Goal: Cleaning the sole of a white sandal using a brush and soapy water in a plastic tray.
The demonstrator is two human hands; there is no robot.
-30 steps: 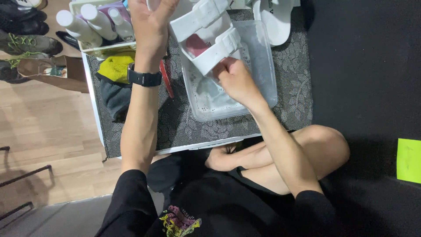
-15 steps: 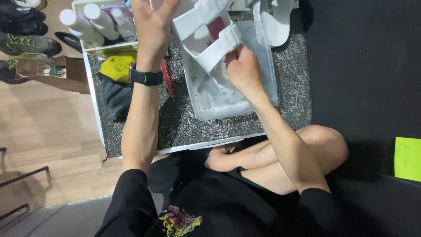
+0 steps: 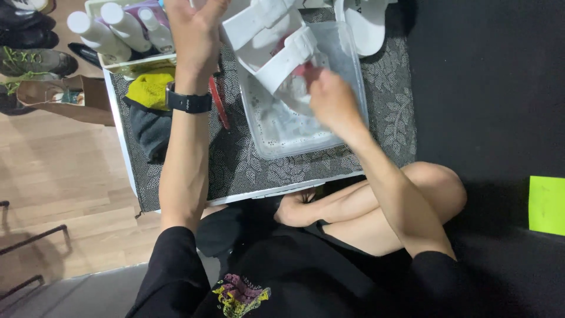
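My left hand [image 3: 194, 35], with a black watch on the wrist, holds a white strapped sandal [image 3: 265, 41] tilted above a clear plastic tub [image 3: 353, 118] that has foamy water in its bottom. My right hand [image 3: 332, 100] is blurred over the tub, at the sandal's lower strap. Its fingers are closed on a small red thing [image 3: 303, 70] pressed against the sandal; I cannot tell what kind of thing it is. The tub stands on a grey leaf-patterned mat [image 3: 235, 171] on a low white table.
A second white sandal [image 3: 365, 23] lies behind the tub. At the left are white bottles [image 3: 118, 26] in a tray, a yellow cloth [image 3: 150, 88], a dark grey cloth [image 3: 150, 129] and a red-handled tool [image 3: 219, 106]. Shoes [image 3: 29, 59] stand on the wooden floor. My crossed legs are under the table's edge.
My right hand rose from inside the tub to the sandal's strap and now sits slightly lower and to the right. The left hand has kept the sandal up.
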